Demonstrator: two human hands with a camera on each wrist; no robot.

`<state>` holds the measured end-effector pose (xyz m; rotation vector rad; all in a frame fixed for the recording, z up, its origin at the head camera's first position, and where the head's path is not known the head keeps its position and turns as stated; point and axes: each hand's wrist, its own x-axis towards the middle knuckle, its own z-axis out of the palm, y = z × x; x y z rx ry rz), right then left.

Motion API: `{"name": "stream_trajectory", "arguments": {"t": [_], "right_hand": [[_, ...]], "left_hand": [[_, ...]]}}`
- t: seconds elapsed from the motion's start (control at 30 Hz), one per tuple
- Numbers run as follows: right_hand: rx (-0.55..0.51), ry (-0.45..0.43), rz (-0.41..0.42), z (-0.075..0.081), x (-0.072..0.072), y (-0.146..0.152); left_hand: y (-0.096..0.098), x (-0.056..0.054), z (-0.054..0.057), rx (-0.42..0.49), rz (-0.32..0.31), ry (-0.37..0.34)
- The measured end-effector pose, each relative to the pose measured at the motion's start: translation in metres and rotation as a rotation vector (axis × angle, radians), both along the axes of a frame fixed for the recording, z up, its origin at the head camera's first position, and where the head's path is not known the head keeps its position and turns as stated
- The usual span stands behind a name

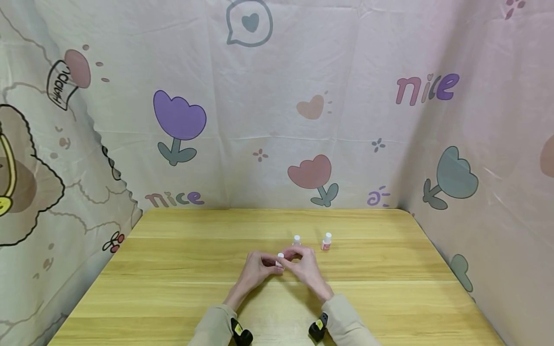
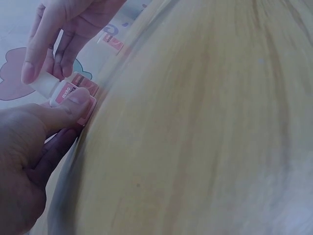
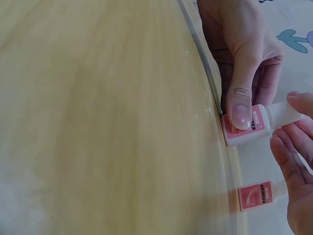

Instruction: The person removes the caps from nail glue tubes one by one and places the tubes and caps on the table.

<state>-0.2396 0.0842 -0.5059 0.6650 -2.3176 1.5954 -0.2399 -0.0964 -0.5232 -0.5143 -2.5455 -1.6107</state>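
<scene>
A small white bottle [image 3: 262, 128] with a pink label stands at the tabletop between both hands. My left hand [image 1: 254, 270] grips its body, the thumb lying across the label in both wrist views. At the top, the thumb and fingers of my right hand [image 1: 306, 265] pinch the white cap [image 3: 282, 114]. The cap sits on the bottle's neck. Just behind the right hand stands a second white-capped bottle [image 1: 296, 239], its lower part hidden in the head view; the right wrist view shows its pink label [image 3: 255, 196].
A third similar bottle [image 1: 326, 242] stands upright to the right of the second. All are on a wooden table [image 1: 182, 269], with a printed cloth [image 1: 259, 96] hanging behind and at the sides. Black wrist cameras [image 1: 241, 333] are strapped over the sleeves.
</scene>
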Motion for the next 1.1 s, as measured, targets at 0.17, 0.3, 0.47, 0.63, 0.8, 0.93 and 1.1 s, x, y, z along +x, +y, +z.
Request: {"name": "stream_trajectory", "arguments": {"t": [0.17,0.3,0.47,0.63,0.8,0.93,1.1], "right_hand": [[0.007,0.013,0.025,-0.0016,-0.0015,0.002],[0.009,0.007,0.045,-0.002,-0.001,0.0028],[0.013,-0.031,0.045,-0.0013,0.0004,0.0027],[0.007,-0.035,0.048,-0.0016,0.0004,0.003],[-0.001,-0.041,0.018,-0.0012,0.0002,0.0019],[0.009,-0.053,-0.002,0.0006,0.0002,0.0009],[0.02,-0.034,0.0,0.0009,0.0004,0.0006]], "left_hand": [[0.0002,-0.0001,-0.0004,0.004,0.001,-0.001],[0.0002,-0.0004,-0.0004,0.012,-0.005,0.0],[0.0002,-0.0009,-0.0015,0.023,-0.009,0.005],[-0.0003,-0.0011,-0.0026,0.042,-0.017,0.016],[-0.0003,-0.0011,-0.0026,0.031,-0.015,0.018],[-0.0002,-0.0012,-0.0034,0.037,-0.01,0.012],[-0.0001,-0.0017,-0.0041,0.031,-0.012,0.031]]}}
